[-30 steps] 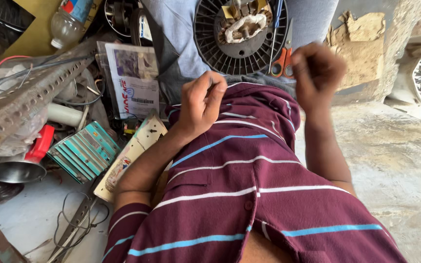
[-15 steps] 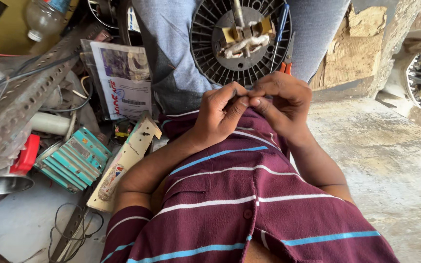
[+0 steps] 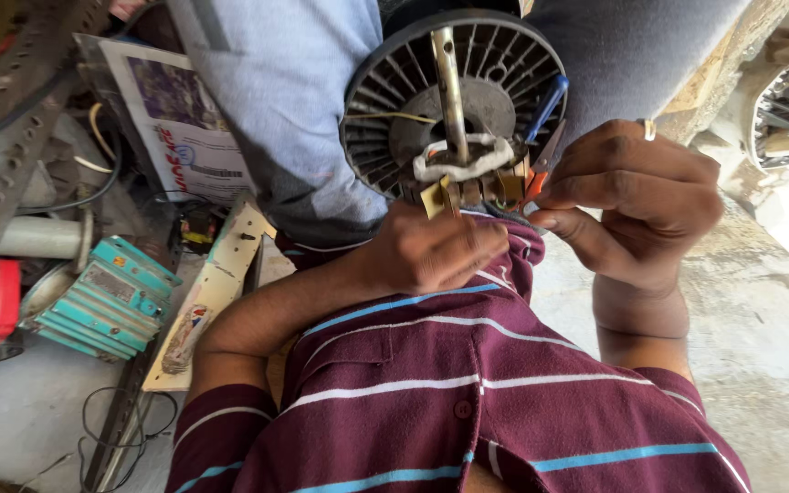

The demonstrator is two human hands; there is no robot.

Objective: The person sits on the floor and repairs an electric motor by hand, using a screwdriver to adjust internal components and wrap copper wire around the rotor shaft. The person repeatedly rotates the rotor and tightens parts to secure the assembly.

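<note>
The left hand [image 3: 431, 251] is clenched, knuckles toward the camera, with its fingertips curled up against the lower edge of the fan motor [image 3: 454, 105]. What the fingers grasp there cannot be told exactly; they press on the brass-coloured tabs [image 3: 468, 192] at the motor's base.

The right hand [image 3: 636, 196] is closed in a pinch. Its thumb and forefinger meet just beside the right edge of the brass-coloured tabs, next to the orange handle of a small tool [image 3: 541, 169] that rises behind the fingertips. Whether the pinch grips that tool or a thin wire cannot be told. A ring [image 3: 648, 130] sits on one finger of this hand.

The fan motor is a round black ribbed housing, directly above both sets of fingertips and touching the left ones. A metal shaft [image 3: 449, 87] stands out from its centre, and white winding wrap [image 3: 463, 162] lies around the shaft base, just above the left knuckles.

Below both wrists lies the maroon striped shirt [image 3: 468, 393]. Well to the left of the left fingers rest a teal ribbed block [image 3: 107, 297], a printed paper sheet [image 3: 184, 128] and a perforated metal angle bar [image 3: 11, 146].
</note>
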